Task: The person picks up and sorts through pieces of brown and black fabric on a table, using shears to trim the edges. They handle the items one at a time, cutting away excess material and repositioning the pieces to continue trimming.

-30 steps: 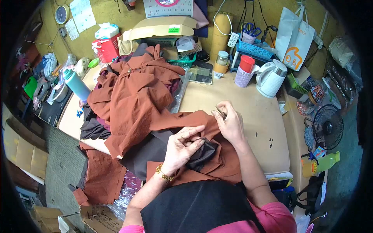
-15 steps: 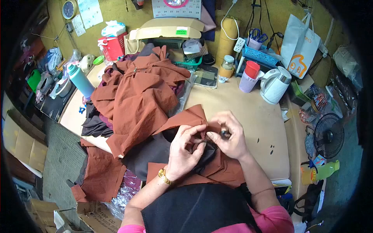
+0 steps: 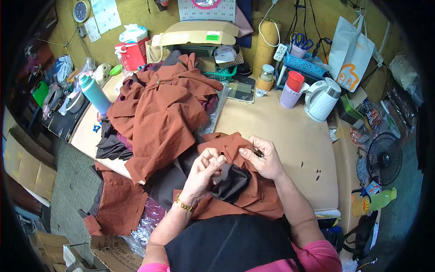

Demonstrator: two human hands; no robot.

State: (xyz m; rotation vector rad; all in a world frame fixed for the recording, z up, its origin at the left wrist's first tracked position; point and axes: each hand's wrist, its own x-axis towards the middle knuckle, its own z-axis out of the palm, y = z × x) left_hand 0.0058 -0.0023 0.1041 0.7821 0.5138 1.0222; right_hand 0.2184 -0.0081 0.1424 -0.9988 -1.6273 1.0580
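Note:
A rust-brown garment (image 3: 226, 144) with a black lining (image 3: 232, 182) lies bunched under and between my hands, close to the black apron. My left hand (image 3: 204, 174), with a gold watch at the wrist, is closed, thumb and fingertips pressed together beside the black lining. What it pinches, if anything, is too small to make out. My right hand (image 3: 266, 159) is closed around a short dark tool (image 3: 258, 153) whose end sticks out by the fingers. Its thumb rests against the rust cloth. The kind of tool does not show.
More rust garments (image 3: 158, 109) are heaped on the tabletop (image 3: 299, 136) to the left. A blue bottle (image 3: 94, 95) stands beyond them. Toward the back right are a white kettle (image 3: 322, 99) and a purple cup (image 3: 289, 96). A black fan (image 3: 384, 158) sits at the far right.
My hands have moved apart, the left one slightly left and the right one lower. The raised rust cloth has dropped, and more black lining shows between them.

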